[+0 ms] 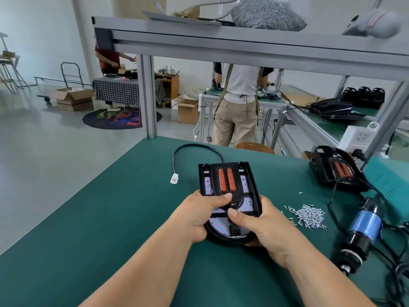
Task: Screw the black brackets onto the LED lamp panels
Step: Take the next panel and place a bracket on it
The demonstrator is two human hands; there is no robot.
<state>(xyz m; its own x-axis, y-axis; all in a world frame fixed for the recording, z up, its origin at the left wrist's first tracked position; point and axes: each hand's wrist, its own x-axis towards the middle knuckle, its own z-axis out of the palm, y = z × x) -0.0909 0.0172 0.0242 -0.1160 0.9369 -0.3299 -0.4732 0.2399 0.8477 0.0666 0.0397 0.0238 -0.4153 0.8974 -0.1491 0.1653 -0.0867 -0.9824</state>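
Observation:
An LED lamp panel (249, 185) in a black housing lies on the green bench mat, its white board dotted with red. A black bracket (225, 180) with two orange strips sits on top of it. My left hand (199, 216) grips the panel's left edge, thumb pressing on the bracket's near end. My right hand (256, 222) grips the right edge, thumb also on the bracket. The panel's black cable (188, 149) curls away to a white plug (174, 179). A pile of small silver screws (309, 216) lies to the right.
An electric screwdriver (360, 233) with a blue body lies at the right among black cables. A second lamp panel (336, 169) sits at the far right by a white power strip (356, 138). An aluminium post (148, 96) stands at the bench's far edge. Two people work beyond.

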